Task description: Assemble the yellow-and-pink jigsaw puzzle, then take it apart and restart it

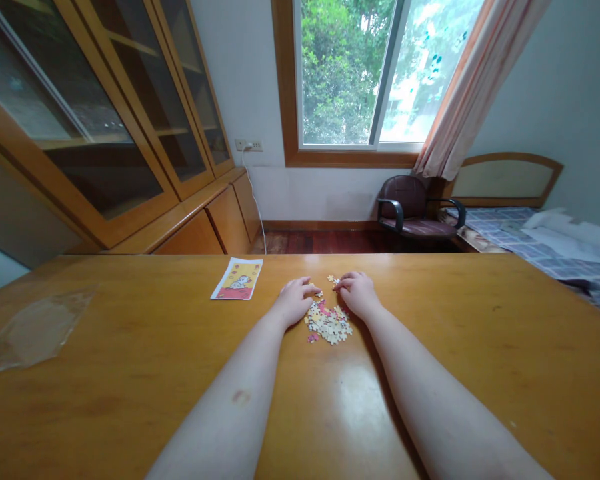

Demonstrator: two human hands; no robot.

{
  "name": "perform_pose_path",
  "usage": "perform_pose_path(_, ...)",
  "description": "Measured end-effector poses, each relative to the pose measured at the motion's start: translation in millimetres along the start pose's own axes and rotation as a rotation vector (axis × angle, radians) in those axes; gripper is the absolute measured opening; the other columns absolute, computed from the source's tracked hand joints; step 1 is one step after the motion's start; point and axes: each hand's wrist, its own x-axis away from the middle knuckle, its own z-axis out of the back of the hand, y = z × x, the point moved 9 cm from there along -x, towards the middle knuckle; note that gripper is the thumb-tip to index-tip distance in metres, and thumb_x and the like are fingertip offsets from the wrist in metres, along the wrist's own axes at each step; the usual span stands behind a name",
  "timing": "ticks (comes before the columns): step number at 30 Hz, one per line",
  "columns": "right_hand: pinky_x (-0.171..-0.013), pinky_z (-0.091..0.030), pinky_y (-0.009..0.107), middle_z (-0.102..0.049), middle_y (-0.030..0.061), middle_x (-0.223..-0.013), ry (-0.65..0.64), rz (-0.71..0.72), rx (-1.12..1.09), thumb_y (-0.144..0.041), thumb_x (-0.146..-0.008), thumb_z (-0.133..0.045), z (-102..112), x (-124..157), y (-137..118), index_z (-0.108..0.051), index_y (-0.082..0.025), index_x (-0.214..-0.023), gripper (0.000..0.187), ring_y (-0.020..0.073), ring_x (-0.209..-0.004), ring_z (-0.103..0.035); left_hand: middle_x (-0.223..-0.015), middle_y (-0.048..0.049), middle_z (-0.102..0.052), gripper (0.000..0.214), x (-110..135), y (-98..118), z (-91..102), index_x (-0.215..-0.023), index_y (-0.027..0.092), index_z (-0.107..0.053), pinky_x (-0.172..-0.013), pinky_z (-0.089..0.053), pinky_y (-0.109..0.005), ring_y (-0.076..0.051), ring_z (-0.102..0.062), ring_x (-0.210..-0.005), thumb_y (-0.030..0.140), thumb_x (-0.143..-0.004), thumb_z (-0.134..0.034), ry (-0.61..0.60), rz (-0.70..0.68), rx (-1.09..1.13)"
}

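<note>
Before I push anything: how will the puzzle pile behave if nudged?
The pile would probably spread, since its pieces lie jumbled. Each looks small and thin, so likely light. The table looks glossy, so they may slide easily.

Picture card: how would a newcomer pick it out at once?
Start at the far side of the wooden table. Left of the left hand lies the picture card, yellow above red. It is one whole sheet, unlike the small loose puzzle pieces.
</note>
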Motion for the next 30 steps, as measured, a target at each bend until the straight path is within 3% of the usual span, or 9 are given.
perform_pose_path(7,-0.089,-0.037,0.035,-0.069,0.0055,-0.099,0.075,-0.061,-0.028,-0.018,-0.081,-0.056,6,-1,8,-0.077,-0.023,-0.083,0.021,0.0228,-0.097,-0.054,-0.134,-0.0089,-0.056,0.023,-2,-4,0.2,-0.097,0.024,-0.074,-0.110,-0.036,-0.043,-0.028,-0.050,-0.125,0.023,-0.078,-0.061,0.040,0.011,-0.020)
perform_pose_path(10,-0.089,-0.040,0.035,-0.070,0.0057,-0.095,0.064,0.046,-0.091,-0.015,-0.080,-0.056,4,-1,-2,-0.076,-0.022,-0.082,0.022,0.0221,-0.095,-0.056,-0.130,-0.0082,-0.058,0.020,-3,-5,-0.7,-0.095,0.023,-0.074,-0.109,-0.037,-0.042,-0.027,-0.051,-0.124,0.022,-0.078,-0.063,0.049,0.001,-0.019)
perform_pose_path(15,-0.088,-0.042,0.033,-0.071,0.0033,-0.091,-0.070,0.286,-0.186,-0.010,-0.075,-0.058,-8,5,-27,-0.076,-0.023,-0.080,0.024,0.0197,-0.089,-0.058,-0.125,-0.0079,-0.061,0.014,-3,-7,0.0,-0.090,0.022,-0.074,-0.108,-0.038,-0.042,-0.027,-0.053,-0.121,0.023,-0.079,-0.064,0.081,0.003,0.018)
perform_pose_path(21,-0.089,-0.041,0.033,-0.071,0.0018,-0.089,-0.121,0.340,-0.241,-0.011,-0.075,-0.059,-8,8,-34,-0.077,-0.024,-0.076,0.022,0.0178,-0.087,-0.058,-0.123,-0.0081,-0.062,0.012,-4,-8,0.0,-0.089,0.021,-0.071,-0.107,-0.038,-0.042,-0.026,-0.053,-0.120,0.025,-0.079,-0.066,0.101,-0.013,0.040)
perform_pose_path(30,-0.089,-0.039,0.034,-0.069,0.0023,-0.092,-0.158,0.366,-0.222,-0.023,-0.081,-0.065,-11,9,-37,-0.078,-0.024,-0.078,0.013,0.0180,-0.087,-0.057,-0.101,-0.0045,-0.068,0.009,-5,-5,3.2,-0.084,0.020,-0.068,-0.099,-0.044,-0.037,-0.022,-0.059,-0.104,0.017,-0.079,-0.062,0.110,-0.042,0.060)
